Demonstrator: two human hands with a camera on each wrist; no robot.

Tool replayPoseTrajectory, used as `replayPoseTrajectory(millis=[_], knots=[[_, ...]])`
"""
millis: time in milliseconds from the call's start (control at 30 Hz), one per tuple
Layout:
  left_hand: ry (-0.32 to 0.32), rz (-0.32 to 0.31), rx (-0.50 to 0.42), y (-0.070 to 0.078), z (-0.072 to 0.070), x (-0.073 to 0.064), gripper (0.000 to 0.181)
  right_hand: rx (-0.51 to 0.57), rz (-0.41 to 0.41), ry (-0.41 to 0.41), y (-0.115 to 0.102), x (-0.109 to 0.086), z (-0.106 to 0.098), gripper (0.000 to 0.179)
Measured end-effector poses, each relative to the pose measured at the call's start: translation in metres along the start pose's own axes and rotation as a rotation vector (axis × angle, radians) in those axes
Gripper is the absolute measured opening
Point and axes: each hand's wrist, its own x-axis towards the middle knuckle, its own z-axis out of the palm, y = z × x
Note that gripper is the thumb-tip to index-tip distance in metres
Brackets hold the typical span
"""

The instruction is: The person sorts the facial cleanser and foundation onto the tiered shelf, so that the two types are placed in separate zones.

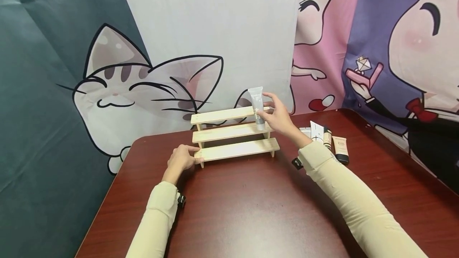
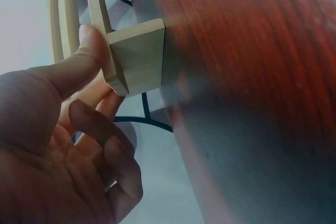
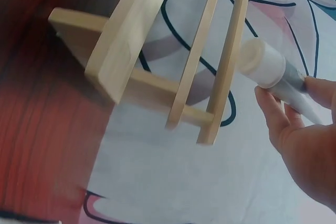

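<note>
A pale wooden three-tier stand (image 1: 236,150) stands toward the back of the table. Its left end is pinched at the lowest shelf by my left hand (image 1: 182,157); in the left wrist view the thumb lies on the shelf (image 2: 138,56) with fingers beneath. My right hand (image 1: 279,118) grips a silvery squeeze tube (image 1: 256,100) upright, cap down, by the right end of the upper shelves. The right wrist view shows its whitish cap (image 3: 262,62) beside the top slat, thumb and fingers around the body. Whether the cap touches a shelf I cannot tell.
Right of the stand lie several cosmetic tubes: a white tube (image 1: 317,132), a small beige-and-black one (image 1: 327,137) and a beige tube with a black cap (image 1: 340,149). A cartoon-printed cloth (image 1: 229,19) hangs behind the reddish-brown table (image 1: 251,210).
</note>
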Motion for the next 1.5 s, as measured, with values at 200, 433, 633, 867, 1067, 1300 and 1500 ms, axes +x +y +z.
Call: replayPoseTrajectory(millis=[200, 433, 633, 867, 1067, 1300, 1500], knots=[[0.012, -0.026, 0.003, 0.001, -0.001, -0.004, 0.052, 0.012, 0.021, -0.015, 0.003, 0.010, 0.018, 0.067], [0.016, -0.020, 0.009, 0.002, 0.001, -0.004, 0.051, 0.001, 0.016, -0.019, -0.001, 0.017, 0.037, 0.065], [0.019, -0.021, 0.029, 0.005, 0.004, -0.004, 0.053, -0.011, -0.021, -0.037, -0.003, 0.023, 0.050, 0.064], [0.025, -0.030, 0.031, 0.007, 0.004, -0.004, 0.052, -0.042, -0.045, -0.034, -0.004, 0.033, 0.065, 0.066], [0.025, -0.032, 0.031, 0.006, 0.002, -0.004, 0.053, -0.046, -0.077, -0.027, -0.010, 0.039, 0.078, 0.063], [0.030, -0.029, 0.030, 0.007, 0.001, -0.004, 0.052, -0.015, -0.079, -0.026, -0.014, 0.050, 0.091, 0.062], [0.029, -0.029, 0.033, 0.007, 0.002, -0.004, 0.054, 0.018, -0.081, -0.033, -0.023, 0.057, 0.102, 0.062]])
